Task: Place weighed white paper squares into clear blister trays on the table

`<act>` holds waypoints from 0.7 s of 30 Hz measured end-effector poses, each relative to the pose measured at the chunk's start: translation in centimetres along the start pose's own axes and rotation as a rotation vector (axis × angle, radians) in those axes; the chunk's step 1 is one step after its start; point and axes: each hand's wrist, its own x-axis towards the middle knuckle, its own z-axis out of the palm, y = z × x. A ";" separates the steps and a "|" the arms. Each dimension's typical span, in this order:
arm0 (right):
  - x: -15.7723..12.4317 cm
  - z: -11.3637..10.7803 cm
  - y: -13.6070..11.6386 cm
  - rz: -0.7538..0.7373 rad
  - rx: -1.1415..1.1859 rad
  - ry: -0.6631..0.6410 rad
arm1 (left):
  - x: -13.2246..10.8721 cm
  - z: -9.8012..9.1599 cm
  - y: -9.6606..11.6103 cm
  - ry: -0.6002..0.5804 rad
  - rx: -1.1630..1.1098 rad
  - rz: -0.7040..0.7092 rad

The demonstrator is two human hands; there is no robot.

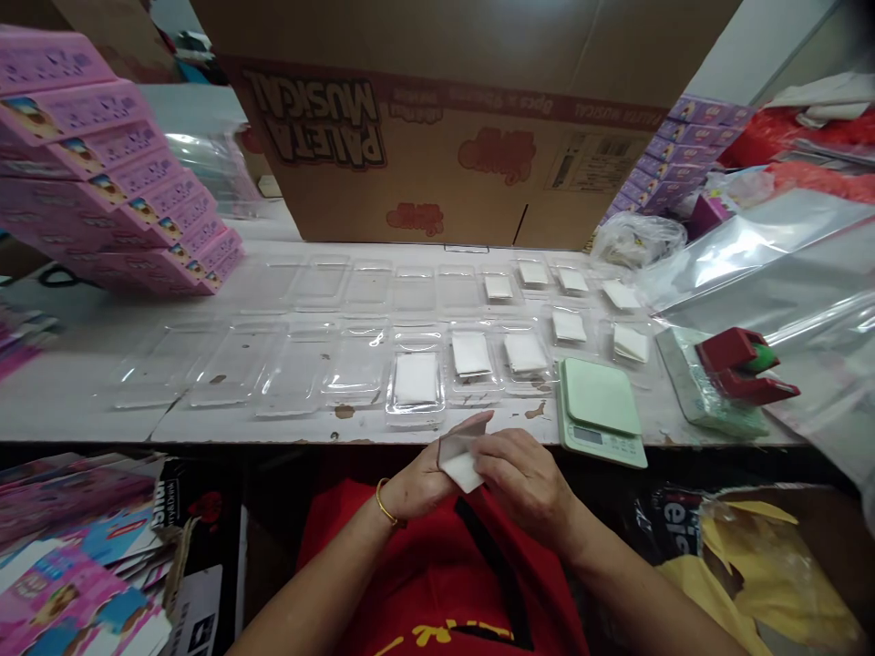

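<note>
I can pass along the near edge of the surface (61, 387), but clear trays (293, 369) fill its middle, a cardboard box (444, 137) walls the far side, pink boxes (116, 173) crowd the left and a scale (602, 401) the right.

A packing workshop: stacked pink boxes (116, 173), shipping carton (451, 137), clear trays (301, 364), scale (600, 410).

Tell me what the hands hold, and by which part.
A small white flat paper packet, left hand pinching its left edge, right hand its right edge.
</note>
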 end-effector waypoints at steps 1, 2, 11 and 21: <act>-0.3 -0.2 0.2 0.032 0.039 -0.024 | 0.2 0.1 -0.4 -0.007 -0.050 -0.034; -0.6 -0.5 0.6 0.088 0.087 -0.034 | 0.4 0.1 -0.9 -0.032 -0.117 -0.082; -6.3 -9.0 14.0 0.953 0.341 0.189 | 1.1 1.1 -3.5 -0.177 -0.519 -0.299; -7.6 -10.0 20.6 1.000 -0.191 0.059 | 1.3 1.7 -3.0 -0.094 -0.465 -0.308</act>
